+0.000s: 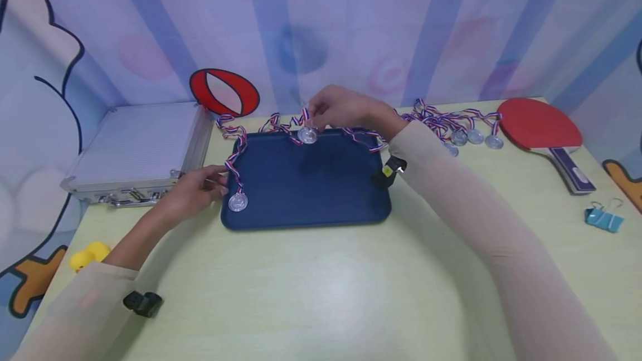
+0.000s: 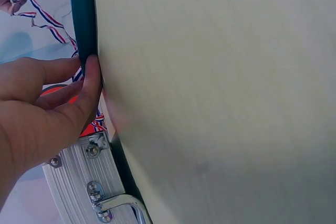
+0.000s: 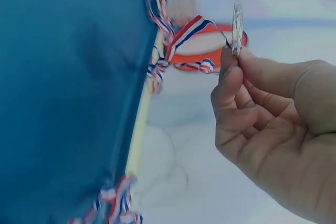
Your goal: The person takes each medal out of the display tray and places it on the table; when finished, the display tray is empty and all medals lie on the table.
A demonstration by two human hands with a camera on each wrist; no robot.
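My right hand [image 1: 343, 107] pinches a silver medal [image 1: 307, 136] by its edge, just over the far rim of the blue tray [image 1: 306, 188]. In the right wrist view that medal [image 3: 237, 29] is seen edge-on between thumb and fingertips, its striped ribbon [image 3: 186, 38] trailing off toward the tray. At the tray's left rim, my left hand [image 1: 198, 189] holds the edge between thumb and fingers, as the left wrist view shows at the tray side [image 2: 85, 19]. A second medal [image 1: 238, 201] lies in the tray's left part, its ribbon [image 1: 236, 155] running up over the far left corner.
Several medals [image 1: 474, 136] with tangled ribbons lie back right, beside a red table tennis paddle [image 1: 539, 124]. A blue binder clip [image 1: 604, 219] is at far right. Left stand a silver case [image 1: 140, 146] and a yellow rubber duck [image 1: 89, 255]. A patterned curtain [image 1: 341, 32] hangs behind.
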